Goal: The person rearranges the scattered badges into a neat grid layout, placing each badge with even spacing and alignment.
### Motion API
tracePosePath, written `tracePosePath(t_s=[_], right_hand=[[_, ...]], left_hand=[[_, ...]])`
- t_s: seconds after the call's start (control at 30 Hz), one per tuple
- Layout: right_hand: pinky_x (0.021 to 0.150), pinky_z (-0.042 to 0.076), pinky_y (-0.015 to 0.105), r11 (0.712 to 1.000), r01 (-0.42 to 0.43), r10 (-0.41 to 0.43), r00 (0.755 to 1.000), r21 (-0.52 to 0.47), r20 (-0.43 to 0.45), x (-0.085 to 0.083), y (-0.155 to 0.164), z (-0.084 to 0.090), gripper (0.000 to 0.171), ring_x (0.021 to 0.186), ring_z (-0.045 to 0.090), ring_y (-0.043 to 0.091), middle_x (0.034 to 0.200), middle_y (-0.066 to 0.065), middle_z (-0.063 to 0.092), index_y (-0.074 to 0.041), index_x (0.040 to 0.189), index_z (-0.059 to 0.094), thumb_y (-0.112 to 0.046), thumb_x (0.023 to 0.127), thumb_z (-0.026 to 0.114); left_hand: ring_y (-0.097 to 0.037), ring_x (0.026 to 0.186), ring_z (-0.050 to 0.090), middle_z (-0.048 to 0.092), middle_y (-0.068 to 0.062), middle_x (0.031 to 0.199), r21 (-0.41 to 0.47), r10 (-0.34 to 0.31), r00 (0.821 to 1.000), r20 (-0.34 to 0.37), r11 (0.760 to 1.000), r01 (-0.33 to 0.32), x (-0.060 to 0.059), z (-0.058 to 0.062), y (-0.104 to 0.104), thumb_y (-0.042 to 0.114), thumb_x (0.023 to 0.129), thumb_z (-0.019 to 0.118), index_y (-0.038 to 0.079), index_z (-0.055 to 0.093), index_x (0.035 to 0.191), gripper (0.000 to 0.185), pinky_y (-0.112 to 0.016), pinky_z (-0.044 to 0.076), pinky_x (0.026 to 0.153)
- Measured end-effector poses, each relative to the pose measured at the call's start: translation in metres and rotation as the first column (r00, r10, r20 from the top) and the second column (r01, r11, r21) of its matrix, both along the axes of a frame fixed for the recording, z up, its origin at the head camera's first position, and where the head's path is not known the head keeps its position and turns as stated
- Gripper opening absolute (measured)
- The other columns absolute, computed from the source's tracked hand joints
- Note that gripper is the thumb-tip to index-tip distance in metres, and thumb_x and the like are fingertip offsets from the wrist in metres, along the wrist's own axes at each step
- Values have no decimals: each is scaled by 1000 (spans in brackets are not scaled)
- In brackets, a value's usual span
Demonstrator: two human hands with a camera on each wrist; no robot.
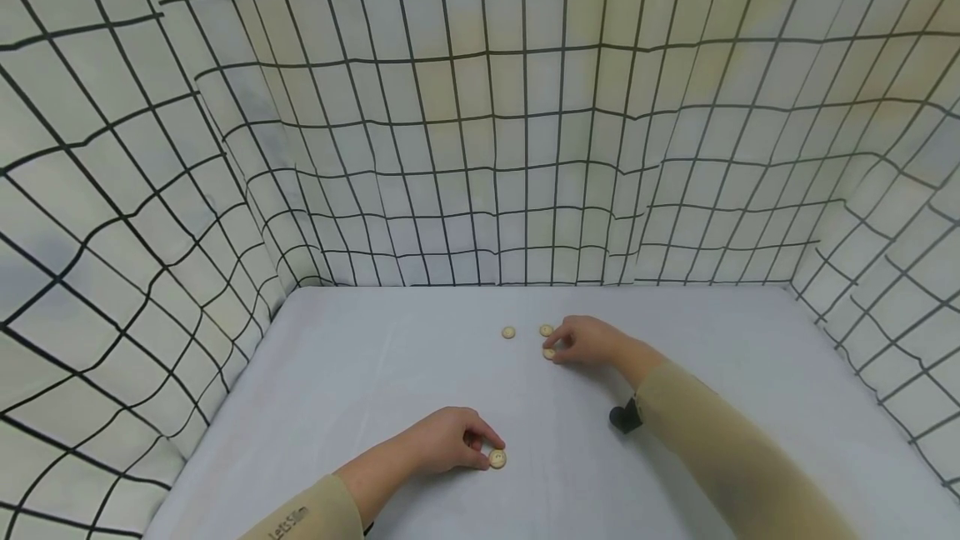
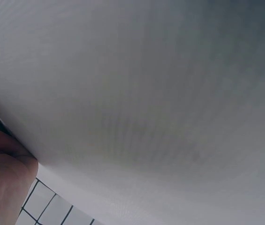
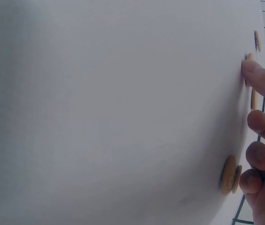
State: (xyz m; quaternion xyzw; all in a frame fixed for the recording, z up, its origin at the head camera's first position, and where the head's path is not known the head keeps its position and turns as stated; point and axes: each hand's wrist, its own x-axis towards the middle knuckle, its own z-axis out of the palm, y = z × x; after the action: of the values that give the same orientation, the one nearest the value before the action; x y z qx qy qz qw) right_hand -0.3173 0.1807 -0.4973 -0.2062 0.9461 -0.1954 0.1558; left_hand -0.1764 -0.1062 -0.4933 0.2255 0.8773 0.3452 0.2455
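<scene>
In the head view my left hand is low on the white table, its thumb and index finger pinching the rim of a round, pale wooden button. Farther back, my right hand holds another such button at its left edge between index finger and thumb. A third button lies just behind that one, and one more button is to the left. The right wrist view shows a fingertip over a button, plus two buttons below the curled fingers. Only part of my left hand appears in the left wrist view.
A white sheet covers the tabletop. Pale walls with a black grid enclose the back and both sides. A small black device sits under the right wrist.
</scene>
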Motion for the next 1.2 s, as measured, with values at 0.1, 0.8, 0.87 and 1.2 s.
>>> tracePosePath(t_s=[0.1, 0.8, 0.87, 1.2], right_hand=[[75, 44, 33, 1000, 6, -6, 1000, 9, 0, 0, -1, 1, 24, 83, 51, 13, 87, -6, 56, -30, 109, 75, -28, 85, 78], [77, 46, 34, 997, 70, -70, 997, -16, 15, -1, 4, 3, 22, 86, 53, 13, 92, -6, 59, -33, 108, 75, -34, 86, 77], [77, 46, 34, 996, 80, -80, 997, -24, 23, -1, 5, 5, 24, 86, 53, 14, 93, -6, 59, -33, 109, 75, -35, 86, 77], [76, 49, 33, 990, 124, -120, 991, -68, 57, -2, 19, 13, 29, 88, 55, 16, 98, -4, 60, -32, 112, 74, -31, 83, 80]], left_hand=[[-5, 70, 50, 56, 8, 77, -3, -2, 1000, -3, 1000, 2, 0, 1, 0, 15, 82, 81, 23, 79, 99, 19, -24, 42, 67], [-6, 70, 50, 56, 7, 76, -3, -3, 1000, -5, 1000, 3, 2, 4, 0, 14, 82, 81, 23, 79, 100, 20, -24, 42, 64], [-5, 70, 50, 56, 8, 76, -3, -4, 1000, -6, 1000, 4, 2, 4, 0, 14, 82, 81, 23, 79, 100, 20, -24, 42, 64], [-5, 71, 50, 56, 8, 77, 3, -4, 1000, -8, 1000, 4, 3, 5, 0, 14, 82, 81, 23, 79, 100, 20, -24, 42, 66]])
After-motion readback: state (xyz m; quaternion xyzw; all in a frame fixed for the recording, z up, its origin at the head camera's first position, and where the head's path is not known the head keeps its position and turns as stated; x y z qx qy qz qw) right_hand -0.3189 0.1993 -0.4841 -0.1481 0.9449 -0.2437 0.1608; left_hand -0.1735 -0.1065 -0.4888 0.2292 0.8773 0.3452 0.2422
